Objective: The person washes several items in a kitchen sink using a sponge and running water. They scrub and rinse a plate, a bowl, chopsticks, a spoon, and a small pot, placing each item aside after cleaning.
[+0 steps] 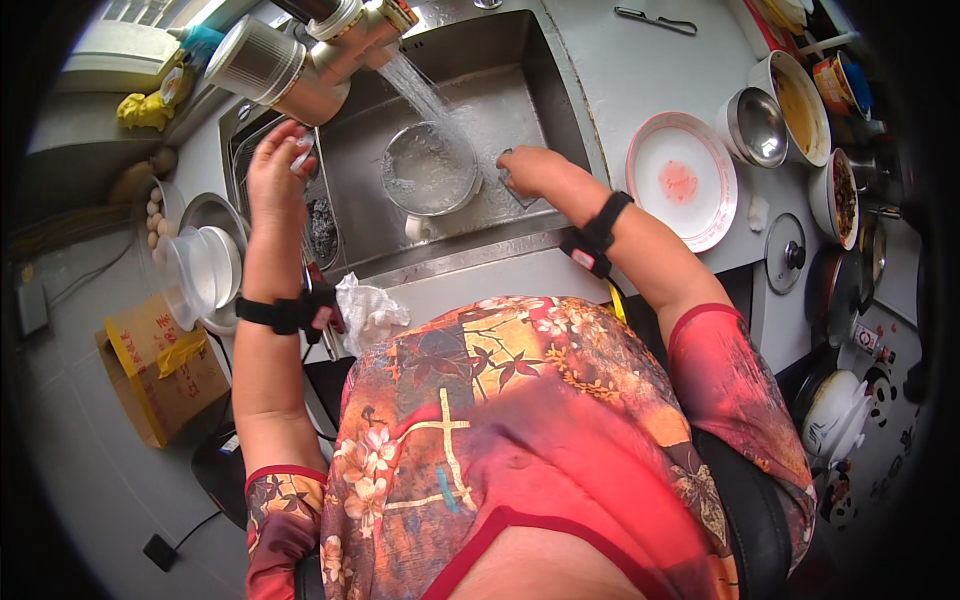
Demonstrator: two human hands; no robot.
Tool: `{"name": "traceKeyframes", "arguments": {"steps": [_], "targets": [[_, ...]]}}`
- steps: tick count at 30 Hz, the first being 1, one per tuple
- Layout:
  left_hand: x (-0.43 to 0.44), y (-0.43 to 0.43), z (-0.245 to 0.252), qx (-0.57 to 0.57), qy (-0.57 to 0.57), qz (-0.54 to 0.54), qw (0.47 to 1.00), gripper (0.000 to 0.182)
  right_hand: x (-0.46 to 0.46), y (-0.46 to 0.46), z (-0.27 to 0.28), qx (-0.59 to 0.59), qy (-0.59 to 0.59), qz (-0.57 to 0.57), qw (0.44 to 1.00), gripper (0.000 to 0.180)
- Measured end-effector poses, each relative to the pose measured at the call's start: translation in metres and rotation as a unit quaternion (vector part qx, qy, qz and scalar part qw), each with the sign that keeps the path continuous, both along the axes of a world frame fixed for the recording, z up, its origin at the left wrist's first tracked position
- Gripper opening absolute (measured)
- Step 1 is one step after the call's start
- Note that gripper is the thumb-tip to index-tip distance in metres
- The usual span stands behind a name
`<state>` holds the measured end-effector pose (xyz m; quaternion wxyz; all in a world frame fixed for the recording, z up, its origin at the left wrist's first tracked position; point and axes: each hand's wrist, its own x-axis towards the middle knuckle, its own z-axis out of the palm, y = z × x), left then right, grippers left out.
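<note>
In the steel sink (352, 135), a round pot (431, 172) with a pale handle (418, 227) is full of foamy water. A stream of water (420, 90) from the faucet (352, 49) falls into its far edge. My left hand (276, 169) is raised just below the faucet's filter cylinder (259, 64); its fingers pinch a small whitish object (302, 152), too blurred to name. To the right of the pot, my right hand (536, 174) is low in the sink, its fingers on a dark, thin scouring pad or cloth (519, 196), partly hidden by the hand.
A red-rimmed white plate (682, 202), a steel bowl (761, 127) and food bowls (834, 199) stand on the right counter. A peeler-like tool (656, 20) lies at the back. Left are a wire basket (241, 161), plastic tubs (180, 274) and eggs (156, 217). A crumpled white cloth (367, 311) lies at the front edge.
</note>
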<state>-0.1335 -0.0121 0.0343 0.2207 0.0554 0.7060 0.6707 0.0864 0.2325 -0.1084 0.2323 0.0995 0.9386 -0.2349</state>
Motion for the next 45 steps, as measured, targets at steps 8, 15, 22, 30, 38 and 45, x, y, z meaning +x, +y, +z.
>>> {"name": "traceKeyframes", "arguments": {"steps": [8,15,22,30,38,45], "targets": [[0.075,0.006,-0.081,-0.379,-0.11,-0.225,0.891,0.057,-0.026,0.004,-0.049,0.042,-0.195,0.112,0.973,0.034],[0.021,0.032,-0.081,-0.393,0.155,-0.24,0.874,0.043,-0.061,0.01,-0.05,0.018,-0.183,0.07,0.98,0.049],[-0.073,0.078,-0.032,-0.147,0.555,-0.285,0.767,0.03,-0.046,0.017,-0.066,0.024,-0.106,0.077,0.991,0.019],[-0.081,0.052,0.004,-0.028,0.281,-0.239,0.929,0.029,-0.03,0.008,-0.044,0.051,-0.109,0.042,0.992,0.023],[-0.052,0.07,-0.077,-0.319,0.198,-0.307,0.874,0.031,-0.028,0.016,-0.064,0.093,-0.105,0.112,0.984,0.023],[0.039,0.001,-0.127,-0.514,-0.161,-0.316,0.781,0.079,-0.082,0.05,-0.018,-0.009,-0.034,-0.021,0.999,0.032]]}}
